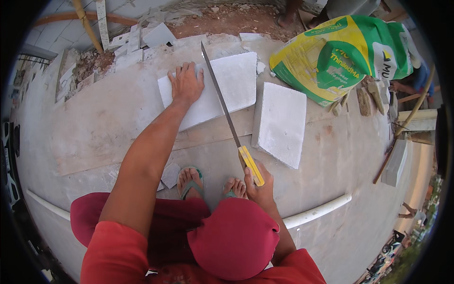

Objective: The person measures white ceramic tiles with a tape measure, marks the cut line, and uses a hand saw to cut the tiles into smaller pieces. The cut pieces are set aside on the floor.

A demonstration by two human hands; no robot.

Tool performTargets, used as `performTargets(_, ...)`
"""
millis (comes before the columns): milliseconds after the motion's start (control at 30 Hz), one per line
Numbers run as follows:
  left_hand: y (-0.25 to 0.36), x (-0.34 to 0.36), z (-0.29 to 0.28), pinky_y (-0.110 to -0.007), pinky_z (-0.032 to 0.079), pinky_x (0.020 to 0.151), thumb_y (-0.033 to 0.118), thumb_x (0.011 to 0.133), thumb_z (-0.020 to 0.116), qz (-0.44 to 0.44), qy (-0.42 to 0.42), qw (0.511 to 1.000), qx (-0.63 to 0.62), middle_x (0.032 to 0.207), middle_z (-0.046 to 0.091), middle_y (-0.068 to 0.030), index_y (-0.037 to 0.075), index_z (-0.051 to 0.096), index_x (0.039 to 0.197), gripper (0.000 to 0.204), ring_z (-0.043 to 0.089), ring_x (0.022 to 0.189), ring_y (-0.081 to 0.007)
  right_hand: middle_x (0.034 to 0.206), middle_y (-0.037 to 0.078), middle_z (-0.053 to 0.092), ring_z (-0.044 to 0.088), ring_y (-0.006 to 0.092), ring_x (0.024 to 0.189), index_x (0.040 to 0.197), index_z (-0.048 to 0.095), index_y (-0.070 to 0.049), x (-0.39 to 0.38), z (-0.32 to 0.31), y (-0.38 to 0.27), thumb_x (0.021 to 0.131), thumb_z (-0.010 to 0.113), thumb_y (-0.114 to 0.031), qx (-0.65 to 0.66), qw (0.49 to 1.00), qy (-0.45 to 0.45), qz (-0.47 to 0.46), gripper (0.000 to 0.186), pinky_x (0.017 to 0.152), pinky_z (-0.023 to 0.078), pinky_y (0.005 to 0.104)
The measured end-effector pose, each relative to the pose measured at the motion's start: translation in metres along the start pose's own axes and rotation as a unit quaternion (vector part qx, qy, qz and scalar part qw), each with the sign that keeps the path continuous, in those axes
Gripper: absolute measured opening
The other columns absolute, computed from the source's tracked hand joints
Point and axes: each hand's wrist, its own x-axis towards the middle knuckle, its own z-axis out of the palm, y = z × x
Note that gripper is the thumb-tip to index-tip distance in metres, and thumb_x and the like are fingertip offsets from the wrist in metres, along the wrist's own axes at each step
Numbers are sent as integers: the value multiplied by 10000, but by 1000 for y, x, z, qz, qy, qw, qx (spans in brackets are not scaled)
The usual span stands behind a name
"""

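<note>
A white lightweight concrete block [239, 78] lies flat on the floor in front of me. My left hand [186, 85] rests on the left part of its top face, fingers spread and holding nothing. In my right hand [260, 187] is a handsaw [250, 164], gripped by its yellow handle. The long dark blade crosses the block to the right of my left hand, with its tip past the far edge. Whether the teeth have cut into the block I cannot tell. A second white block [283, 124] with a slanted near end lies just to the right.
A green and yellow bag [331, 61] lies beyond the second block. Broken block pieces [159, 35] and rubble line the far side. A white pipe [321, 211] crosses the floor near my knees. A grey fragment [170, 175] sits by my sandalled foot. Other people's limbs show at far right.
</note>
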Motion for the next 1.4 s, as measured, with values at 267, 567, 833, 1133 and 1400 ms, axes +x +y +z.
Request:
performTargets(267, 8, 15, -4, -646, 280, 1199, 350, 1089, 540, 22, -19, 999, -19, 1342, 645, -145, 49, 649, 1348, 412, 546, 1345, -346, 922, 232, 739, 757, 326, 783, 1232, 700, 20, 53, 14, -10, 1032, 674, -137, -32, 999, -19, 16, 256, 702, 578, 401)
performTargets(567, 5, 30, 16, -630, 136, 1310, 444, 1109, 456, 21, -28, 999, 33, 1609, 495, -187, 58, 508, 1581, 611, 383, 1553, -347, 861, 225, 700, 676, 330, 743, 1156, 691, 39, 83, 45, -17, 1042, 663, -131, 10, 998, 48, -43, 206, 703, 540, 403)
performTargets(833, -2, 23, 5, -659, 154, 1293, 471, 1098, 481, 18, -62, 998, 26, 1596, 493, -227, 45, 496, 1593, 654, 387, 1546, -363, 1007, 222, 718, 725, 292, 857, 1234, 692, 27, -38, -5, -27, 1042, 646, -120, -1, 1000, 28, 12, 246, 787, 560, 382)
performTargets(1133, 4, 27, 10, -694, 214, 1235, 465, 1076, 528, 49, -17, 998, 23, 1442, 560, -220, 2, 547, 1518, 640, 476, 1422, -383, 801, 165, 634, 576, 236, 696, 1142, 659, 31, 84, 40, -28, 1062, 648, -134, 21, 999, 22, 12, 184, 678, 496, 379)
performTargets(1400, 3, 27, 6, -683, 207, 1252, 481, 1078, 530, 36, -30, 998, 49, 1463, 567, -208, 22, 548, 1537, 649, 480, 1435, -378, 1065, 256, 764, 787, 375, 892, 1337, 664, 24, -28, -4, -4, 1034, 678, -153, -37, 999, 0, 24, 351, 784, 602, 390)
